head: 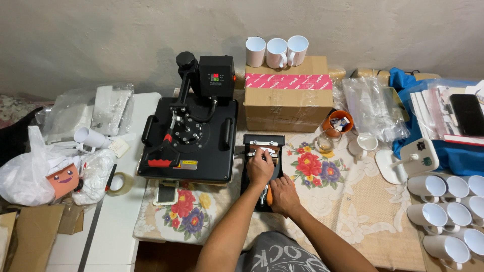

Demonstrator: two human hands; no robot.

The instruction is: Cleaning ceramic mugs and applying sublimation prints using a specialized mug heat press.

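Observation:
A small black mug press (252, 141) sits on the flowered tablecloth in front of me. My left hand (259, 168) lies over its middle, fingers curled on the metal and white parts at its far end. What is under the palm is hidden. My right hand (284, 194) is just nearer to me, closed around the press's orange lever handle (269, 195). Left of the mug press stands a large black flat heat press (189, 136) with a control box and a knob on top.
A taped cardboard box (287, 95) behind the press carries three white mugs (276, 52). Several more white mugs (448, 211) lie at the right edge, with a glass (325, 142), an orange cup (339, 120) and plastic sleeves nearby. Bags, a tape roll (119, 182) and a ruler lie on the left.

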